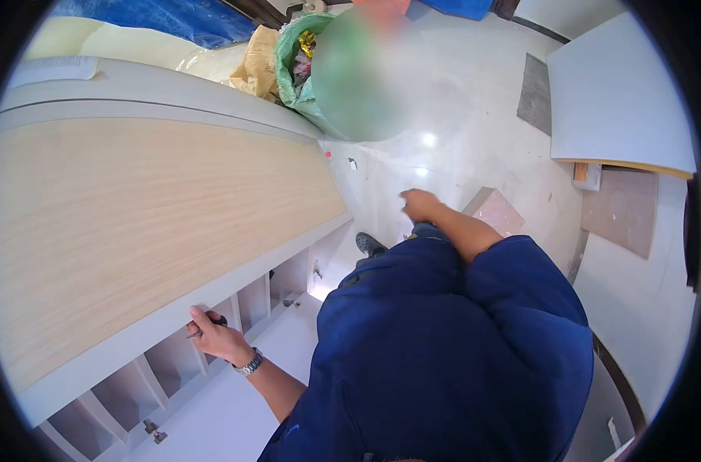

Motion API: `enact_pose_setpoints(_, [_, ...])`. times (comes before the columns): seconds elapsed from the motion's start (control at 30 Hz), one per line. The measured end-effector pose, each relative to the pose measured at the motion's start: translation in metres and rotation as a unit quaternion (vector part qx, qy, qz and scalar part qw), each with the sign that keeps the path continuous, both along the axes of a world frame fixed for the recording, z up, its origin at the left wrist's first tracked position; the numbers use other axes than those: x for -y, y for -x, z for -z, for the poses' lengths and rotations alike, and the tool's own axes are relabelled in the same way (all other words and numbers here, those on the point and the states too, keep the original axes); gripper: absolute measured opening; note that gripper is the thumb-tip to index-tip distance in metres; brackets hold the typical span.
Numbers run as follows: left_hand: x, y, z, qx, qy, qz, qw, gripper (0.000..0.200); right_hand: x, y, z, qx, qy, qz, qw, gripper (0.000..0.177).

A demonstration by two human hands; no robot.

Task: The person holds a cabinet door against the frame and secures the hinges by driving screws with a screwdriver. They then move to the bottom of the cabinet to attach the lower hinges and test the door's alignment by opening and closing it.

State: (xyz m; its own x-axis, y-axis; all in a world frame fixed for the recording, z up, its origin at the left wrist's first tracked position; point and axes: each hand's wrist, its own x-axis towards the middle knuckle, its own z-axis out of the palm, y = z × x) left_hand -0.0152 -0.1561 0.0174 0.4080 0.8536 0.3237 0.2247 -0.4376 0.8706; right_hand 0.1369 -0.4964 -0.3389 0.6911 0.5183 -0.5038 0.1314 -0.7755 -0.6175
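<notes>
My left hand (215,339), with a metal watch at the wrist, is closed around a small dark-handled tool (221,320). A thin tip pokes out past the fingers; its exact kind does not show. The hand is at the white front edge of a cabinet (150,208) with a light wood-grain surface, in front of its open compartments (162,366). Beside it lies a white door panel (235,408) with metal hinges (155,431). Over the floor to the right, my right hand (421,206) has its fingers curled inward. Whatever they may hold is hidden.
A green sack (293,58) of scraps stands beyond the cabinet, near a brown paper bag (256,61). A pinkish block (495,212) sits on the shiny floor by my right arm. At the right is a white panel (624,92). My shoe (370,245) shows below.
</notes>
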Motion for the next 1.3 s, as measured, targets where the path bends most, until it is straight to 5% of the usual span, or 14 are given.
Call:
enact_pose_setpoints(0.2, [-0.008,0.000,-0.001,0.024,0.032,-0.041,0.998,0.029,0.112,0.008,0.054,-0.032,0.127,0.192,0.973,0.041])
enact_pose_setpoints(0.37, [-0.025,0.002,0.002,0.041,0.033,-0.076,0.996,0.028,0.136,0.012,0.038,-0.070,0.140,0.274,0.949,0.043])
enact_pose_setpoints(0.5, [-0.037,0.005,0.004,0.020,0.034,-0.088,0.995,0.030,0.125,0.010,0.056,-0.021,0.116,0.203,0.972,0.044])
enact_pose_setpoints(0.57, [-0.056,0.014,0.011,0.007,0.010,-0.105,0.994,0.030,0.122,0.009,0.111,0.044,0.105,0.091,0.989,0.048])
enact_pose_setpoints(0.67, [-0.050,0.008,0.004,0.026,0.042,-0.131,0.990,0.031,0.102,0.005,0.153,0.124,0.047,0.069,0.989,0.050])
enact_pose_setpoints(0.87, [-0.058,0.014,0.009,0.069,0.047,-0.084,0.993,0.027,0.097,-0.015,0.109,0.018,-0.019,0.247,0.969,0.034])
enact_pose_setpoints(1.0, [-0.048,0.008,0.001,0.101,0.058,-0.073,0.990,0.026,0.098,-0.027,0.074,0.007,0.006,0.230,0.973,0.034])
enact_pose_setpoints(1.3, [-0.059,0.008,0.001,0.110,0.054,-0.091,0.988,0.016,0.124,-0.015,0.135,0.091,0.072,0.076,0.990,0.034])
